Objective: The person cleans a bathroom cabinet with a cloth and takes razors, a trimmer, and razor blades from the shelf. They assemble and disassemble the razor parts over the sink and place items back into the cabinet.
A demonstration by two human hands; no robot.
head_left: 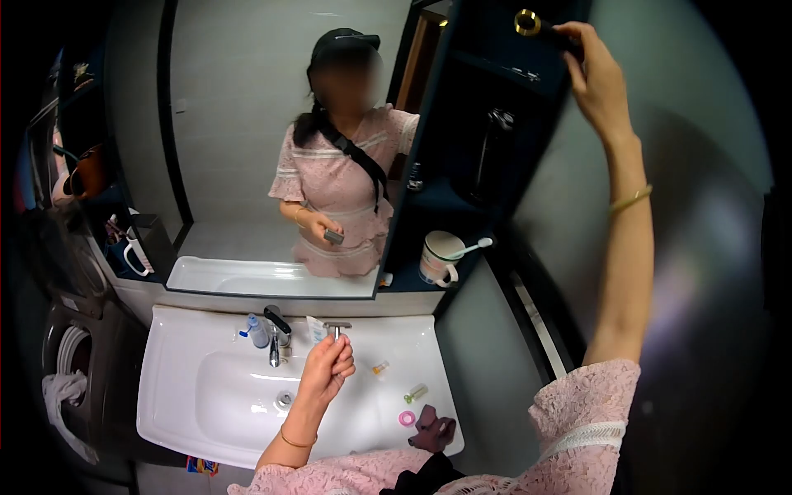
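sink [181, 396] | on rim: small bottle [258, 332], pink ring [407, 418], dark cloth [435, 430]

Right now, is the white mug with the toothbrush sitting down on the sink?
No, the white mug with the toothbrush stands on the dark shelf beside the mirror, above the sink.

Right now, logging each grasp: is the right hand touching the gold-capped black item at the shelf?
Touching: head view shows right hand fingers wrapped on the gold-capped black item.

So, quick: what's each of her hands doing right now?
Left hand: closed on a small razor, over the sink.
Right hand: raised at the dark shelf, closed on a dark gold-rimmed container.
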